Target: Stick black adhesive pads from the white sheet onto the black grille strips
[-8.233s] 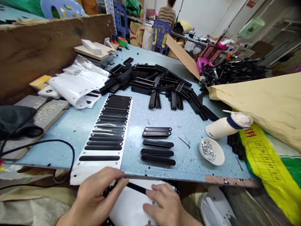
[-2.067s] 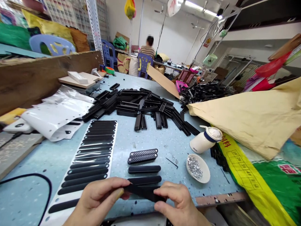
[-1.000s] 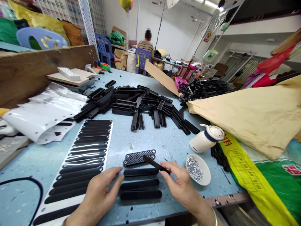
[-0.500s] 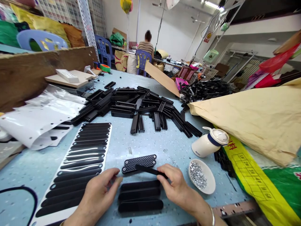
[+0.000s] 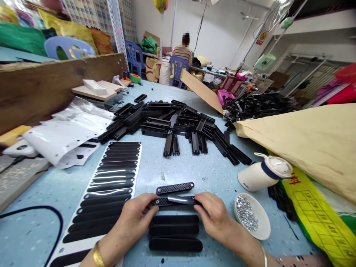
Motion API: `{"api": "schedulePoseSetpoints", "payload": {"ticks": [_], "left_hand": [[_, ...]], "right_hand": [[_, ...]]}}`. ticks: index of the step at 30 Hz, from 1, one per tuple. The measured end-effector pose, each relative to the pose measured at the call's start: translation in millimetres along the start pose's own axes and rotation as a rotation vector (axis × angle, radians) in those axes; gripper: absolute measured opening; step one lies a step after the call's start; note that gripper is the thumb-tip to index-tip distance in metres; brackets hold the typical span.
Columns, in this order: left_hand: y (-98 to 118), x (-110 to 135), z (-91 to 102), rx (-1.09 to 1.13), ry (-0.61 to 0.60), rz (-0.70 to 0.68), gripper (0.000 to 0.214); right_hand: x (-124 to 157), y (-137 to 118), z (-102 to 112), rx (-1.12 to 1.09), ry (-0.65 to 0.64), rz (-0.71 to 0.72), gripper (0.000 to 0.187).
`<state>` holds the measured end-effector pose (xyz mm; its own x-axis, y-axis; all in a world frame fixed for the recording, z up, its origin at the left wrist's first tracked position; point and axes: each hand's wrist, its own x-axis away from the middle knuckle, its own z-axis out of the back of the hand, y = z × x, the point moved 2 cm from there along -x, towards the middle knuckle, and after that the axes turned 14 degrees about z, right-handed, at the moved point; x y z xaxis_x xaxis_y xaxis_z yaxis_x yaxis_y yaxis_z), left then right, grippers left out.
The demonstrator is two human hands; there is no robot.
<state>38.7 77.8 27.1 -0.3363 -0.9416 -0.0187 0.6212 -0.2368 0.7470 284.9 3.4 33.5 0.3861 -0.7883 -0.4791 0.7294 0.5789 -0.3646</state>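
Observation:
Between the fingers of my right hand [image 5: 213, 213] is a glossy black adhesive strip [image 5: 180, 200], lying over a black textured bar [image 5: 164, 202]. My left hand [image 5: 139, 211] pinches the left end of that same bar. Just behind it lies another textured bar [image 5: 175, 188] with a screw at each end. In front of both hands, three smooth black bars [image 5: 175, 230] sit side by side. To the left is a white backing sheet [image 5: 86, 240] carrying several black strips [image 5: 94, 217].
A heap of black slotted parts [image 5: 158, 120] spreads across the table behind. At right stand a white bowl [image 5: 265, 222] of small metal pieces and a cream flask [image 5: 251, 177]. White plastic sheeting [image 5: 66, 133] and a black cable [image 5: 59, 218] lie at left. A person [image 5: 182, 53] sits far back.
My left hand has closed on the lower textured bar and drawn it nearer, apart from the other bar. My right hand has brought the strip down over it. The view has shifted.

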Motion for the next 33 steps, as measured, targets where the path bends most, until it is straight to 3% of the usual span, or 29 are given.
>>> {"api": "schedulePoseSetpoints", "payload": {"ticks": [5, 15, 33], "left_hand": [[-2, 3, 1.7, 0.086, 0.036, 0.088, 0.02], [-1, 4, 4.2, 0.078, -0.041, 0.123, 0.019], [-8, 6, -0.9, 0.091, -0.066, 0.127, 0.018]], "right_hand": [[-7, -2, 8, 0.019, -0.002, 0.087, 0.026], [-15, 0, -8, -0.03, -0.184, 0.132, 0.024], [-26, -9, -12, -0.018, -0.203, 0.141, 0.021]]}}
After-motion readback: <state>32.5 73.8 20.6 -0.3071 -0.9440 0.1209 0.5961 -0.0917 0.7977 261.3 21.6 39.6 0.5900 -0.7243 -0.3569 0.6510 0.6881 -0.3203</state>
